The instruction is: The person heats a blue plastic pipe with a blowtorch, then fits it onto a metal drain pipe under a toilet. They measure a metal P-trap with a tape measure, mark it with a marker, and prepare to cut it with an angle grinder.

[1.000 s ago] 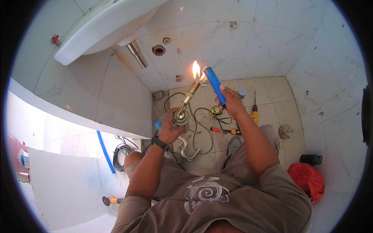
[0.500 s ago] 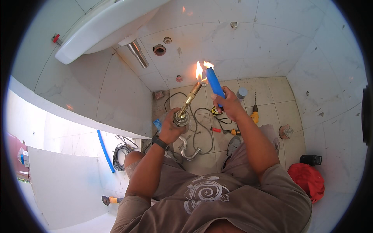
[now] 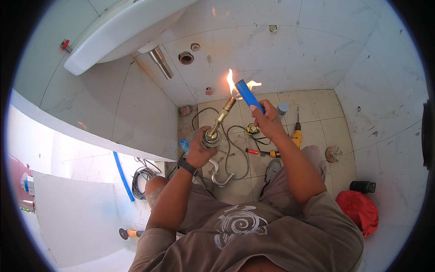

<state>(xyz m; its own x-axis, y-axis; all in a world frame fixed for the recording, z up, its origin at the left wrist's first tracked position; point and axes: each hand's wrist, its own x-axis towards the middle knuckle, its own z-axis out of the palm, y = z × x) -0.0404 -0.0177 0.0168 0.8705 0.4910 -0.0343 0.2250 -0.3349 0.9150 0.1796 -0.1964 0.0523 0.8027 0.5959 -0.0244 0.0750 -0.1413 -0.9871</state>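
My left hand (image 3: 200, 150) is closed around a brass blowtorch (image 3: 220, 119), tilted with its nozzle up and away from me. A tall orange flame (image 3: 230, 83) burns at the nozzle and licks out on both sides of a short blue plastic pipe (image 3: 248, 96). That pipe is gripped by its lower end in my right hand (image 3: 269, 121), thumb along its side. The pipe's open upper end leans to the left, close over the torch tip. Below the torch, a chrome drain trap (image 3: 219, 174) rests by my feet.
On the tiled floor lie a yellow drill (image 3: 297, 134), a tape measure (image 3: 252, 129), a grey-capped can (image 3: 282, 109) and a looping cable (image 3: 245, 158). A white basin (image 3: 127, 38) juts from the upper left. A red cloth bundle (image 3: 358, 212) and black cylinder (image 3: 362, 187) sit at right.
My right hand has tipped the blue pipe further left and slightly lower. The flame now spreads out to the pipe's right side. The torch has hardly moved.
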